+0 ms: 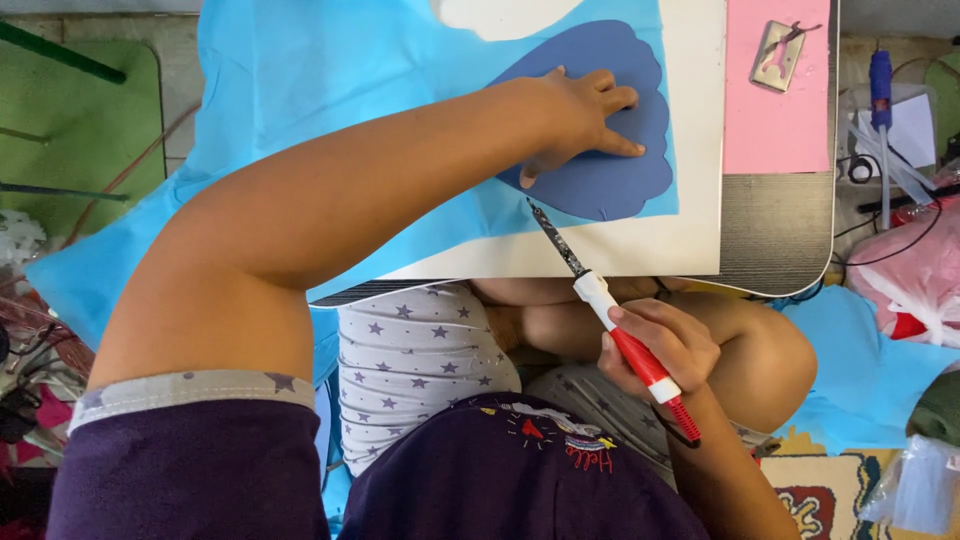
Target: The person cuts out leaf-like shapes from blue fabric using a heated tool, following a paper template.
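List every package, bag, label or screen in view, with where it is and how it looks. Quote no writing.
Pink plastic bag: right edge, beside the table, crumpled, with a red patch.
Clear plastic bag: bottom right corner, crumpled, translucent.
Embroidered motif: on the purple shirt, bottom centre, small and multicoloured.
No screens or signs in view.

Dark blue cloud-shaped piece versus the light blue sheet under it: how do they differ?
The dark blue piece is smaller and scallop-edged, and lies wholly on the board. The light blue sheet is far larger and paler, and drapes off the edge. The left hand presses the dark piece. Both lie flat.
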